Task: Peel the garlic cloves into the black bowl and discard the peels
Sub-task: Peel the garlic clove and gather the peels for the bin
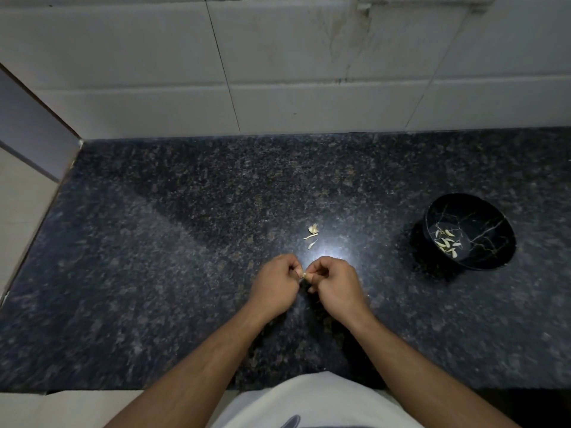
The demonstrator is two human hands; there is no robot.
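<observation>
At centre frame, over the dark speckled granite worktop (154, 242), the left hand (273, 284) and right hand (335, 284) pinch a small pale garlic clove (304, 275) between them. It looks light, firm and slippery, its papery skin fragile; best gripped at the tips. The glossy black bowl (494, 257) sits at right.

Single head view, wide-angle, looking forward and steeply down over counter (185, 242), close above.

Both forearms reach forward, left hand (275, 284) and right hand (335, 284) meeting with fingers curled, fingertips pinching together.
</observation>
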